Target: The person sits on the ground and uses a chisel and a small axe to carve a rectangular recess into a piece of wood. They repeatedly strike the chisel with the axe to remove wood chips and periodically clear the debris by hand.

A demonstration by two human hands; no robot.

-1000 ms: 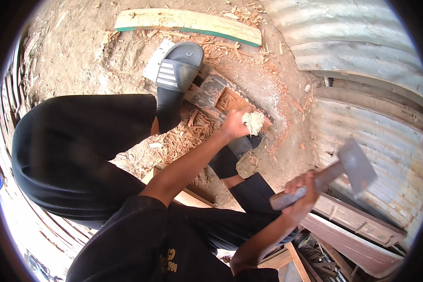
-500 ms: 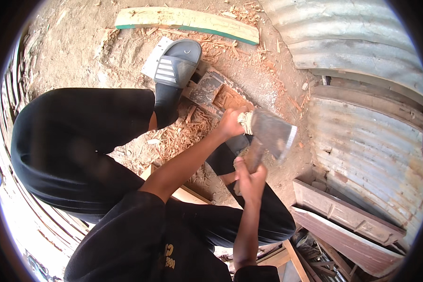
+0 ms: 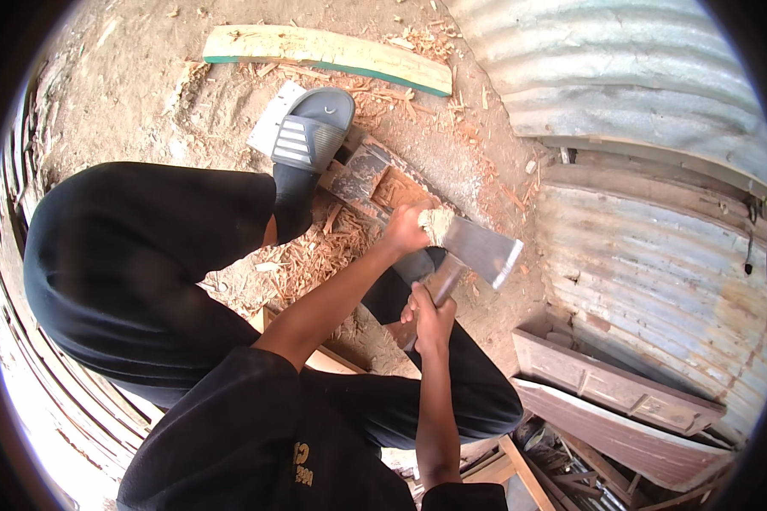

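In my right hand (image 3: 432, 317) is the wooden handle of a hatchet (image 3: 481, 249), its broad grey blade pointing right with a bright edge. My left hand (image 3: 407, 226) is closed around a pale, rough, crumpled-looking lump (image 3: 437, 225), pressed up to the back end of the hatchet head; I cannot make out what it is. Beyond my left hand, a worn dark wooden block (image 3: 357, 175) with a reddish-brown rectangular hollow (image 3: 397, 188) lies on the ground. My sandalled foot (image 3: 314, 128) rests near its far left end.
A curved pale plank (image 3: 328, 58) with a green edge lies on the dirt at the back. Wood shavings (image 3: 311, 260) cover the ground by my legs. Corrugated metal sheets (image 3: 631, 255) stand on the right, above a wooden panel (image 3: 614, 379) and scrap pieces.
The hatchet and both hands have shifted slightly left in view, and the blade looks less blurred. My right hand has drawn a little nearer, its grip on the handle kept. The whole view has shifted slightly.
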